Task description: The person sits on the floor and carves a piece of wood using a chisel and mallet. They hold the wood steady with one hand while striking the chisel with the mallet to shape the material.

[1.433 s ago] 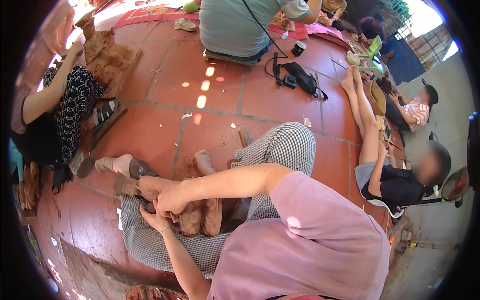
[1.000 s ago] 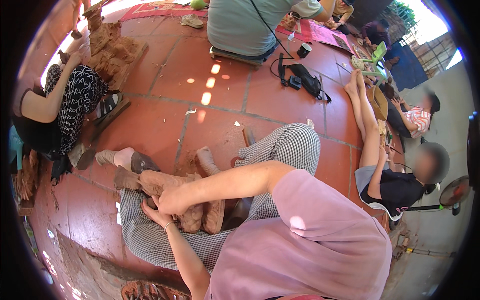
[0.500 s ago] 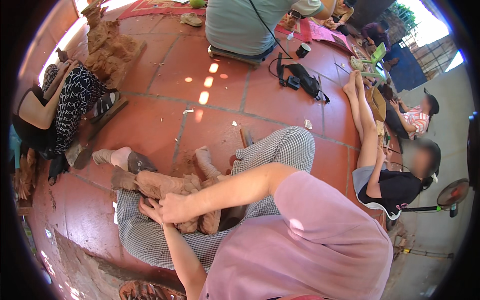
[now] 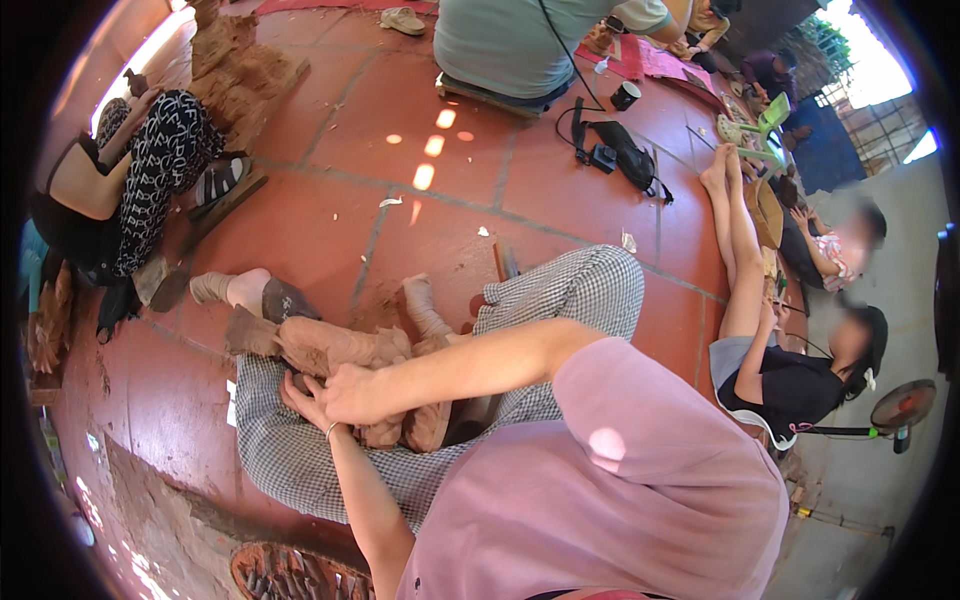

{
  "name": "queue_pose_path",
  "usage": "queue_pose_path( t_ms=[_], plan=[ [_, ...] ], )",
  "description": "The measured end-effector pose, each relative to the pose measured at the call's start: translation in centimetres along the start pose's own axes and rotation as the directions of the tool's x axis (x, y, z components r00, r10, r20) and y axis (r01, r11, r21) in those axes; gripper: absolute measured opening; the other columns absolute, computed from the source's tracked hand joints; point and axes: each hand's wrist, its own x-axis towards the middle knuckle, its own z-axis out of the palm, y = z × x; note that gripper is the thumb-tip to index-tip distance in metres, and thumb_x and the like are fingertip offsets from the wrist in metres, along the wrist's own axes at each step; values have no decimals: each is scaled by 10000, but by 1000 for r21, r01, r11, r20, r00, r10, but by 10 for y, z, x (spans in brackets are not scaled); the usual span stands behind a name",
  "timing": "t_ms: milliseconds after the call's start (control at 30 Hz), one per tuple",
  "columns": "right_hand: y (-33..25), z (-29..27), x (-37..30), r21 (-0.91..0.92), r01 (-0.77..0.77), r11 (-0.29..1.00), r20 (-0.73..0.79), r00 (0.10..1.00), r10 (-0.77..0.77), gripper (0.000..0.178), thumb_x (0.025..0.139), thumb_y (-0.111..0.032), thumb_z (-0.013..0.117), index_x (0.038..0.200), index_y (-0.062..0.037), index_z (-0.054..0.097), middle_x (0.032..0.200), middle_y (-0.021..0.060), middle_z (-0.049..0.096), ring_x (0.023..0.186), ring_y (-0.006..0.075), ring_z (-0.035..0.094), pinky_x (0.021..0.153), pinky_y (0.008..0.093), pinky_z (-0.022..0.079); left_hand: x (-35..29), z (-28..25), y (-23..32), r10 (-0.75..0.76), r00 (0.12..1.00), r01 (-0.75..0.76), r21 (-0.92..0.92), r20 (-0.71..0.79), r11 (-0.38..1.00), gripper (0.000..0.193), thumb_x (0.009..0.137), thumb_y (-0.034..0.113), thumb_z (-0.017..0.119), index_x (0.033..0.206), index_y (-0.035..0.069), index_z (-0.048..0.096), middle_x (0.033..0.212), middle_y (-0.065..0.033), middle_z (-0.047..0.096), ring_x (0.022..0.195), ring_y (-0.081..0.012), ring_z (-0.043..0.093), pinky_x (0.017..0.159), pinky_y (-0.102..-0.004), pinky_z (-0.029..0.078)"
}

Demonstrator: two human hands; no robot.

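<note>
A brown carved figure (image 4: 340, 345), apparently wood, lies slantwise across my lap on the checked trousers. Along its near side my left hand (image 4: 308, 402) is curled, wearing a thin bracelet at the wrist. My right hand (image 4: 350, 394) is closed and overlaps the left hand's fingers, with its forearm crossing above the figure's near end. A small dark bit shows by the left fingertips, but what the fingers grip is hidden. A round tray (image 4: 236, 572) of dark-handled tools sits at the lower left, beside my left forearm.
A wooden-handled tool (image 4: 505, 262) stands by my knee. Ahead lie a black bag (image 4: 625, 158) and a cup (image 4: 625, 95) on the tiled floor. Other people sit around: one in front, one left near a large carving (image 4: 240, 75), several at right beside a fan (image 4: 902, 405).
The whole view has shifted slightly, showing more of the tool tray. My hands stay together at the figure's near side, with only a small movement of the fingers.
</note>
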Motion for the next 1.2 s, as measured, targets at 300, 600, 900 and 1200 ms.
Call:
queue_pose_path(
  t_ms=[300,600,900,1200],
  plan=[
    [-13,-20,-12,-47,-18,999,-158,987,10,167,734,-175,690,842,-56,736,1025,101,685,934,279,660,721,419,544,5,3,-31,13,1000,-12,-146,2,989,458,949,148,550,1364,20,406,1403,-161,338,1272,-317,399,1077,-387,360],
    [-3,-10,-13,1,13,1000,-107,994,-13,191,720,-191,718,842,-46,736,1016,112,669,976,286,634,815,424,521,-3,9,19,-156,987,139,-251,-49,958,408,934,116,545,1324,26,464,1407,-165,332,1285,-314,382,1077,-394,359],
    [11,-34,-18,174,-42,984,33,999,37,162,763,-160,680,849,-28,719,1032,110,665,976,289,629,786,418,527,2,13,3,39,997,-29,132,-73,991,396,922,116,532,1303,16,498,1400,-184,343,1267,-341,400,1064,-412,358],
    [26,-29,-11,323,86,942,51,993,-108,161,743,-58,624,887,-100,684,973,70,632,998,262,608,843,381,499,-5,3,13,149,981,-115,253,-121,961,428,853,107,607,1261,-5,542,1374,-279,432,1312,-407,381,1119,-452,286]
  ],
)
